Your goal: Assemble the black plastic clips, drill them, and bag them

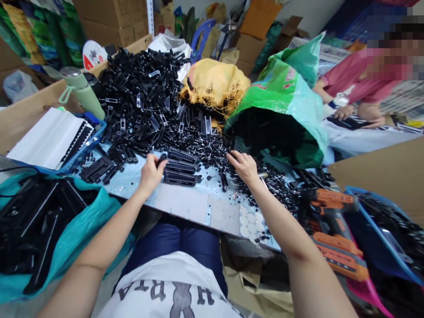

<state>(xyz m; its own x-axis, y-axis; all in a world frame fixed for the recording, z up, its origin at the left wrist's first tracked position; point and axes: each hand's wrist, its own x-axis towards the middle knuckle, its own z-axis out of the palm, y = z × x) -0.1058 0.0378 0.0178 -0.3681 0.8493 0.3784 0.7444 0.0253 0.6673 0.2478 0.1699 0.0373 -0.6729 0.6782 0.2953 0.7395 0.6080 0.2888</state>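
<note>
- Left hand: fingers pinch a small black part beside lined-up black brackets.
- Right hand: beside loose screws; cannot tell whether its fingers pinch anything.

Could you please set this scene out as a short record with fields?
Left hand: pinching a small black piece beside lined-up long black parts
Right hand: at loose screws, grip unclear
Beyond hands: heaped black brackets, yellow sack, open green sack
Left side: pale green flask
Right side: orange cordless drill
Upper right: co-worker in pink
</note>
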